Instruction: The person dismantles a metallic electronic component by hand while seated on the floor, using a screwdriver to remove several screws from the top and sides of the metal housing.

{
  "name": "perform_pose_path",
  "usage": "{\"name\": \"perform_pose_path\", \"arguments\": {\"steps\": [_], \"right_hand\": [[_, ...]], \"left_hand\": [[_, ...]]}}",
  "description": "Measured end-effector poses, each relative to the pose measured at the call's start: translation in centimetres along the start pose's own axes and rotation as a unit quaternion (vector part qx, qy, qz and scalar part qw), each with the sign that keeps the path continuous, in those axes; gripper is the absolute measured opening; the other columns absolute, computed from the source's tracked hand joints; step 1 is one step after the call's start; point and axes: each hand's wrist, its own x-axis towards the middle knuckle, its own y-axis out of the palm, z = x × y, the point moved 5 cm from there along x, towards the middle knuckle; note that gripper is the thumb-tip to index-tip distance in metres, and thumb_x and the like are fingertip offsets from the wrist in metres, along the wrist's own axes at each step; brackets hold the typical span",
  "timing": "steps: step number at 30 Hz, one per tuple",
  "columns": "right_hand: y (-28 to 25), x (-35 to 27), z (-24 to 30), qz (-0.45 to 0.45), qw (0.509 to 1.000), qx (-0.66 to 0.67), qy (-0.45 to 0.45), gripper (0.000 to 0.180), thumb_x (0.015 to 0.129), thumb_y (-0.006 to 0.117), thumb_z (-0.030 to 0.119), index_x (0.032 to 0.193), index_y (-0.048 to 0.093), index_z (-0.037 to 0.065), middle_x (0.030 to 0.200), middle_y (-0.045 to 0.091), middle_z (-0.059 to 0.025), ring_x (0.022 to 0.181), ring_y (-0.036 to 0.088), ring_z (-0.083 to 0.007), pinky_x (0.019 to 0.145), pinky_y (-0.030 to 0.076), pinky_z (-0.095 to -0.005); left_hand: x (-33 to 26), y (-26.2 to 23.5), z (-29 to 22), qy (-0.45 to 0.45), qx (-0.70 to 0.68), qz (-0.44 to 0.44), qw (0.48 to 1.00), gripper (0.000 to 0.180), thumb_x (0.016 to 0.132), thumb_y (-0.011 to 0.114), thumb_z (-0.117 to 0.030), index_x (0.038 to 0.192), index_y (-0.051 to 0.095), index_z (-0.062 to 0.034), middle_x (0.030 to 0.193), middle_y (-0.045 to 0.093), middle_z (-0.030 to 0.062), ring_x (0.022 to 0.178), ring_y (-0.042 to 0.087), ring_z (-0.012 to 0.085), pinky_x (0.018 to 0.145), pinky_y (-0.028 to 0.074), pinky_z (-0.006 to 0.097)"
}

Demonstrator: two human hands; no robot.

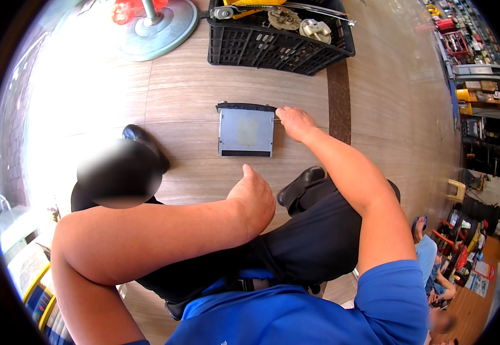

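Note:
A flat grey metal box (246,129) with a black front panel, like a car stereo unit, lies on the tiled floor in front of me. The panel (250,107) is on its far side. At the box's right edge, near the far corner, my right hand (297,122) is closed with its fingers pinched together. A thin metal-shafted tool (277,119) shows between the fingertips and the box's side; its handle is hidden in the hand. My left hand (254,198) hovers nearer to me, apart from the box. Its thumb points away from me and its other fingers are hidden.
Beyond the box stands a black plastic crate (267,49) of parts, with a round stand base (158,31) to its left. My shoes (302,185) flank the near floor. Tool-filled shelves (468,46) and a seated person (434,270) are at the right.

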Motion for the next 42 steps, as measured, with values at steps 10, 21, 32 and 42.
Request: {"name": "perform_pose_path", "arguments": {"steps": [10,21,32,42], "right_hand": [[-1.1,-0.1,0.6,0.066,0.988,0.056,0.126,0.017,0.094,0.055,0.019,0.102,0.054,0.004,0.095,0.068,-0.0181,0.097,0.065,-0.0379,0.082,0.052,-0.0485],[-0.3,-0.2,-0.4,0.01,0.998,0.043,0.036,0.016,0.085,0.05,0.0,0.098,0.058,0.006,0.107,0.063,-0.0161,0.103,0.062,-0.0365,0.089,0.052,-0.045],[0.8,0.0,-0.6,0.12,0.992,-0.009,0.048,0.016,0.087,0.055,0.006,0.1,0.064,0.003,0.103,0.068,-0.0184,0.099,0.065,-0.0366,0.087,0.053,-0.0456],[0.9,-1.2,-0.9,0.182,0.977,-0.06,0.098,0.02,0.086,0.053,0.002,0.104,0.062,-0.001,0.103,0.069,-0.0221,0.1,0.066,-0.0374,0.084,0.054,-0.0458]], "left_hand": [[0.1,0.2,0.0,-0.004,-0.016,-0.008,1.0,0.038,0.094,0.049,-0.025,0.121,0.059,-0.0005,0.121,0.062,0.0218,0.116,0.057,0.0383,0.102,0.04,0.053],[0.0,-0.1,0.0,0.001,-0.007,0.0,1.0,0.038,0.094,0.049,-0.025,0.121,0.06,-0.0012,0.119,0.063,0.0208,0.115,0.058,0.0374,0.102,0.04,0.053],[0.1,0.0,0.0,-0.004,-0.015,-0.006,1.0,0.038,0.094,0.05,-0.026,0.121,0.061,-0.0016,0.12,0.063,0.0201,0.115,0.058,0.0369,0.102,0.04,0.054],[0.2,0.0,-0.1,0.001,-0.021,-0.008,1.0,0.039,0.093,0.05,-0.026,0.122,0.061,-0.0017,0.121,0.063,0.02,0.114,0.058,0.037,0.103,0.039,0.054]]}}
